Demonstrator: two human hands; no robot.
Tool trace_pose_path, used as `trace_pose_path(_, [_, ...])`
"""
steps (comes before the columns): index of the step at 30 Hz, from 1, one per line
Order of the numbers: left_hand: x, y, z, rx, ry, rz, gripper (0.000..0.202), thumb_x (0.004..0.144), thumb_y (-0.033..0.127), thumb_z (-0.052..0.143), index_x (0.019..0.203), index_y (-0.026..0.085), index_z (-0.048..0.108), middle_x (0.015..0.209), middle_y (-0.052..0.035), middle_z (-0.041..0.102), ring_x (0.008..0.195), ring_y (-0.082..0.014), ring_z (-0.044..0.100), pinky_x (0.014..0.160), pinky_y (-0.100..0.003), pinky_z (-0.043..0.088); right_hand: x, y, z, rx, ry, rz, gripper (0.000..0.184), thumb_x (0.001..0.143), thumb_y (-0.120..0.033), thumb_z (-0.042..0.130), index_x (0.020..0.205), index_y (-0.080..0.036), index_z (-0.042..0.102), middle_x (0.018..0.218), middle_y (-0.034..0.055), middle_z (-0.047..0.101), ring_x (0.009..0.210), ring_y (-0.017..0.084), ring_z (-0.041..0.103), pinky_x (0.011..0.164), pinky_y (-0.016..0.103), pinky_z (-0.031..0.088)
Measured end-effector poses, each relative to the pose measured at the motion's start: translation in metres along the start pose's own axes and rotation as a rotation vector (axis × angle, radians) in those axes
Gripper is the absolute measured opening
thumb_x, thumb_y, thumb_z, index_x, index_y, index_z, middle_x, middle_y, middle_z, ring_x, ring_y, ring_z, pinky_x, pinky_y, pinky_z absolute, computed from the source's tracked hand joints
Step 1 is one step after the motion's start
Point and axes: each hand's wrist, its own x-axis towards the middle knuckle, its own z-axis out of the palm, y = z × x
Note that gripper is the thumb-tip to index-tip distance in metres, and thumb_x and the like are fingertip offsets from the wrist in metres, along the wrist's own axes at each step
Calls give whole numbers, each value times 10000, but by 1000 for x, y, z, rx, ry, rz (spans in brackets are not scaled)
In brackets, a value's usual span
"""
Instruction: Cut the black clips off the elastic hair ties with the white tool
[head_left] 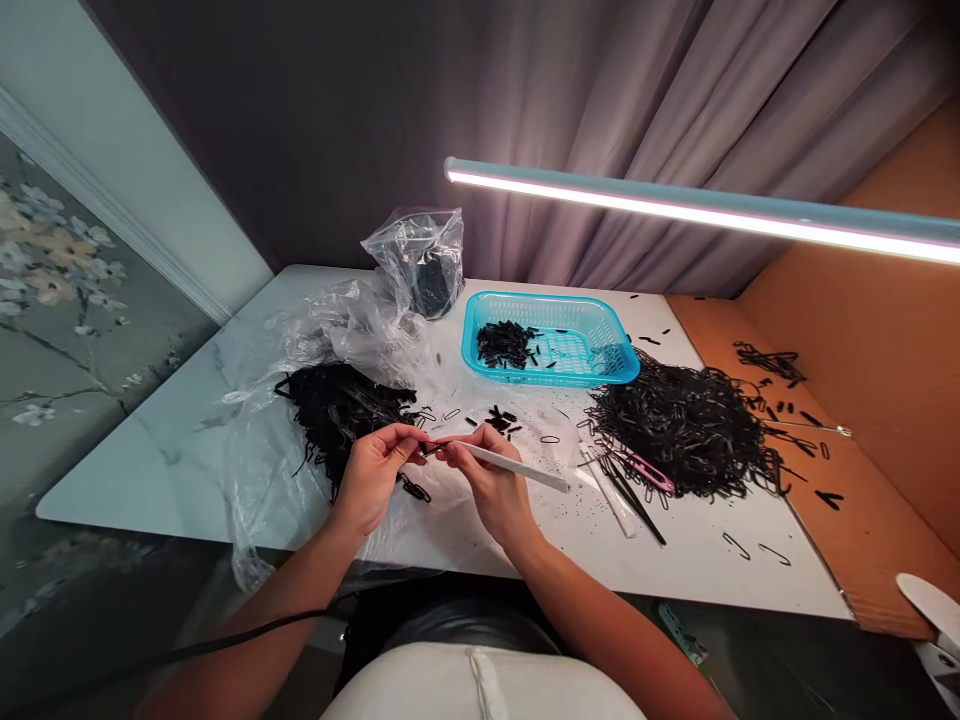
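While hands pinch a white stylus, turquoise plastic basket, black pieces inside

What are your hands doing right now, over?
Left hand pinching small black loop. Right hand gripping white stick, tip at the loop. Plastic bag beside left hand. Black loop pile just beyond.

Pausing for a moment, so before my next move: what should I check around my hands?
Right hand grips white rod: ok.
Left hand pinches black piece: ok.
Rod tip touching that piece: cannot tell, fingers hide it.
Blue basket upright beyond the hands: ok.
Loose black pieces scattered near the hands: not ok.
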Motion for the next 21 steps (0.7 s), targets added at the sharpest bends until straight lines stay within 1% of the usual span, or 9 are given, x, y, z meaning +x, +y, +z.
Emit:
trace_pose_path(2, [-1,5,-3,4,-50,-27,211,810,333,713,931,160,710,868,-32,709,764,-127,629,709,-247,501,1,-1,0,-18,-21,12,239,867,-390,642,807,-178,549,916,62,720,864,187,676,789,315,496])
trace_pose_path(4, [-2,10,-5,8,-105,-55,267,776,307,749,997,165,699,919,-36,714,825,-136,645,755,-257,514,1,-2,0,-78,-30,17,230,864,-364,645,777,-176,545,885,46,717,828,167,662,772,294,484])
trace_pose_path(6, [-3,14,-7,27,-155,-73,270,754,277,769,986,158,699,933,-39,716,863,-138,652,818,-267,508,2,-4,-1,-97,-34,35,245,851,-356,661,750,-173,533,878,37,711,813,152,645,758,282,481])
trace_pose_path(7, [-3,15,-9,39,-171,-72,245,754,268,769,959,153,702,923,-37,713,868,-137,652,833,-265,501,2,-4,-1,-55,-43,56,256,843,-360,671,748,-172,525,897,39,710,836,156,647,759,284,488])
trace_pose_path(9, [-2,15,-11,62,-187,-66,193,776,273,748,918,150,700,904,-30,704,856,-132,650,824,-258,492,3,-4,0,120,-65,115,275,824,-364,693,765,-172,505,955,54,706,920,182,661,761,296,515])
trace_pose_path(12, [-1,14,-13,110,-181,-45,171,812,296,714,921,165,693,893,-18,694,839,-125,640,785,-245,479,5,-3,2,339,-70,185,287,805,-340,719,785,-170,488,994,72,699,985,207,673,717,278,534])
trace_pose_path(16, [0,14,-11,211,-181,19,163,839,308,687,937,177,686,891,-15,692,845,-124,629,780,-244,473,7,-2,4,472,-48,239,293,797,-321,733,792,-171,482,996,65,693,921,176,681,653,229,528])
trace_pose_path(19, [-2,16,-8,171,-238,10,165,844,302,682,950,176,675,927,-20,690,828,-127,642,778,-261,495,8,-2,6,555,-50,272,307,779,-315,753,791,-173,480,974,60,694,859,143,670,631,204,524])
trace_pose_path(21, [-2,19,-8,124,-266,-12,162,836,293,691,939,170,668,920,-20,688,791,-119,638,734,-250,498,10,-3,7,584,-52,280,314,769,-315,762,782,-174,482,945,55,693,811,124,655,614,192,519])
